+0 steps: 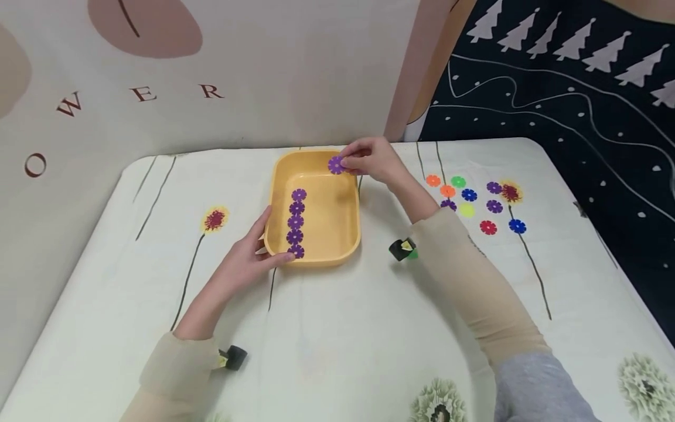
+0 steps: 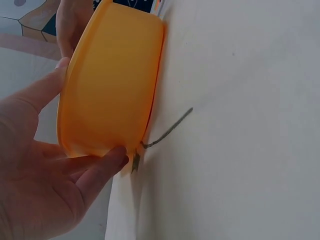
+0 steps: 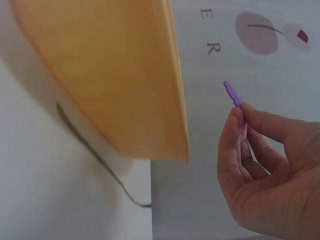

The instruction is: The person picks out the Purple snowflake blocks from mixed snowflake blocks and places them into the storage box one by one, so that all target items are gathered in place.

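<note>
A yellow plastic tray [image 1: 332, 217] stands on the table, with a column of several purple notched snowflake discs [image 1: 296, 222] along its left side. My left hand [image 1: 239, 266] holds the tray's near left corner, thumb over the rim beside the lowest disc. In the left wrist view its fingers [image 2: 102, 172] lie against the tray's outer wall [image 2: 112, 75]. Above the tray's far right corner, my right hand [image 1: 377, 161] pinches another purple snowflake disc [image 1: 336, 165] between thumb and fingertips. That disc [image 3: 231, 94] appears edge-on, apart from the tray, in the right wrist view.
Right of the tray lie loose discs: orange [image 1: 433, 180], green [image 1: 458, 181], yellow [image 1: 466, 210], red [image 1: 488, 227], blue [image 1: 517, 226] and purple [image 1: 494, 206]. A flower-printed white cloth [image 1: 327, 328] covers the table. Printed curtains [image 1: 295, 70] hang behind.
</note>
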A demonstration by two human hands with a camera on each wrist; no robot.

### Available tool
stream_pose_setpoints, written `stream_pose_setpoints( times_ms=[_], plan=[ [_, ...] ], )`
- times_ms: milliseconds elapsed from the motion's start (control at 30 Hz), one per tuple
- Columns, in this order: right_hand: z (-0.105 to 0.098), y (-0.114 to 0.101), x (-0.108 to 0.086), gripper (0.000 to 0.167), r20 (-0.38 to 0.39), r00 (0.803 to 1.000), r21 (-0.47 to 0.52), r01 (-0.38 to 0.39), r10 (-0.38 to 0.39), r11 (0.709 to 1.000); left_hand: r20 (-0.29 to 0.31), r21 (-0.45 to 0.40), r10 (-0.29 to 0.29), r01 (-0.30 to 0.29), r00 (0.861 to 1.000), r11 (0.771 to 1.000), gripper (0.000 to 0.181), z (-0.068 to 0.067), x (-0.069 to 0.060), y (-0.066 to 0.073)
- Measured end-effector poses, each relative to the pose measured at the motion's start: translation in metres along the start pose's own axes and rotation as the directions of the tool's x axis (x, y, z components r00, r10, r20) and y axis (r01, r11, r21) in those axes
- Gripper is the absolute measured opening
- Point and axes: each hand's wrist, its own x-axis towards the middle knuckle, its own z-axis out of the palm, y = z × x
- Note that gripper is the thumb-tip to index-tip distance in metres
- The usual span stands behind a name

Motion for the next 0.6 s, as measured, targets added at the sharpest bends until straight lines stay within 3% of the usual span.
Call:
stream_pose_setpoints(
  times_ms=[300, 600],
  plan=[
    [0.038, -0.009, 0.010, 0.019, 0.042, 0.998, 0.081, 0.041, -0.045, 0.996, 0.000, 0.002, -0.010, 0.010, 1.000, 1.000, 0.105, 0.000, 0.000, 0.001],
    [0.065, -0.002, 0.024, 0.018, 0.052, 0.996, 0.120, 0.070, -0.076, 0.990, 0.000, -0.009, 0.003, -0.003, 1.000, 1.000, 0.104, 0.001, 0.000, 0.002]
  ],
)
